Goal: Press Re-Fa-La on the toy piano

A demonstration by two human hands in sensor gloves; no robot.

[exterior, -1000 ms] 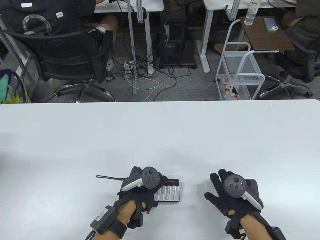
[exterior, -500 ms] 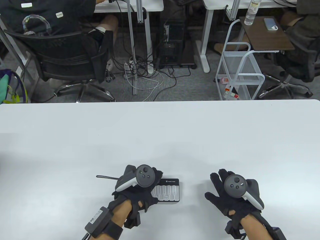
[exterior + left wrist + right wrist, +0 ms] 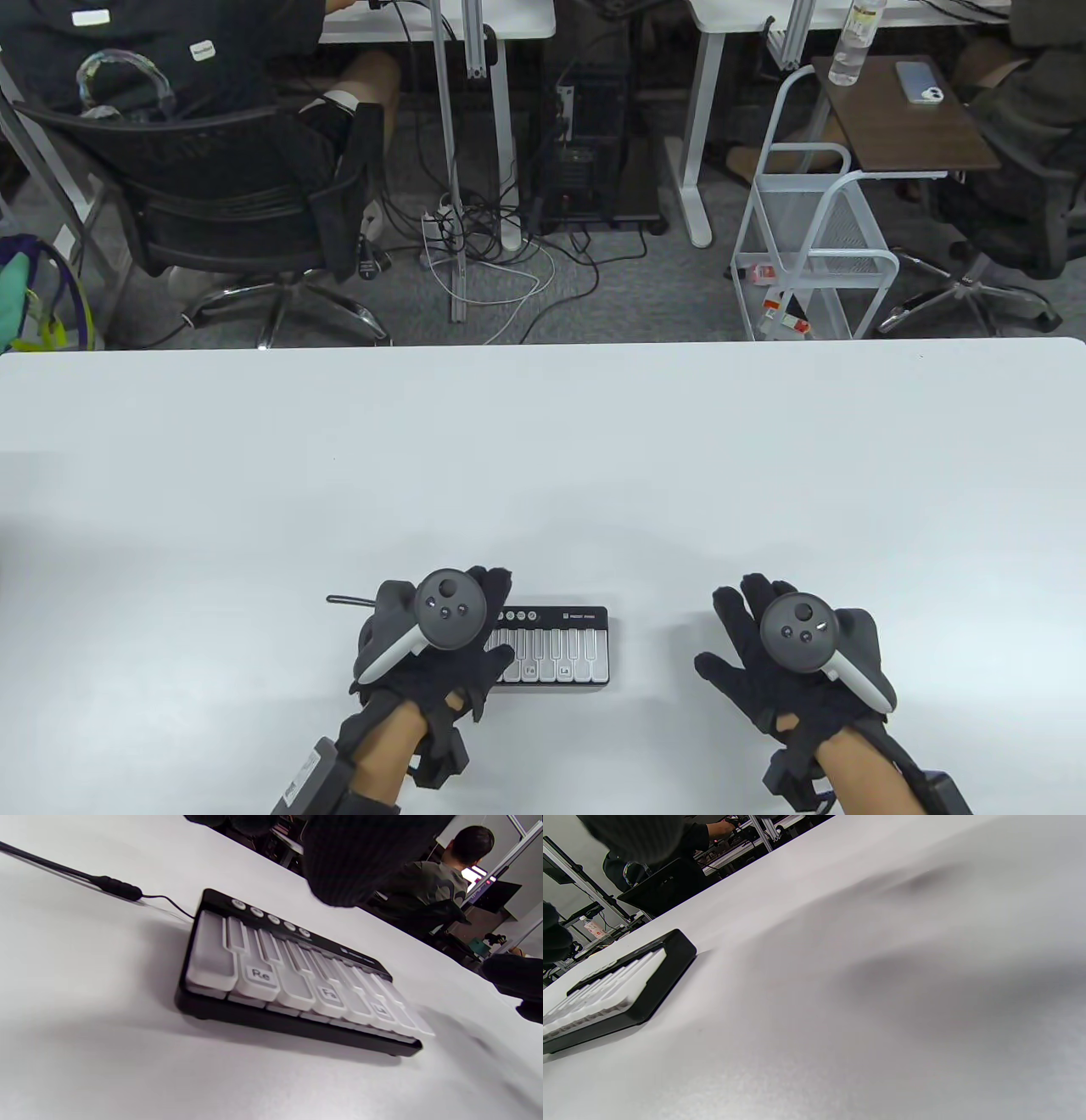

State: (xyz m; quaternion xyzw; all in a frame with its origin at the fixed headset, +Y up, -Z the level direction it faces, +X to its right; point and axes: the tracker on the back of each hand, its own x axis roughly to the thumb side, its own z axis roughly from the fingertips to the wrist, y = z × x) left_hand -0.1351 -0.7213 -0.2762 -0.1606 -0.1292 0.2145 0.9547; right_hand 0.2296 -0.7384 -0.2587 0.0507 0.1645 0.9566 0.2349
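**Left hand over the low end of the toy piano, right hand flat beside it**

The left hand sits nearest the table's front edge, its glove covering the left end of the toy piano. From the left wrist view a gloved fingertip hangs above the keys without touching them, and the Re key, Fa key and La key all lie level with their neighbours. Whether the left fingers are spread or curled cannot be told, as the tracker hides them from above.

The right hand rests palm down on the white table, fingers spread and holding nothing, well apart from the piano's right end, which shows at the left of the right wrist view.

Just beyond the left hand, a thin black cord runs off to the left from the piano's far left corner. A row of small round buttons lines the piano's far edge.
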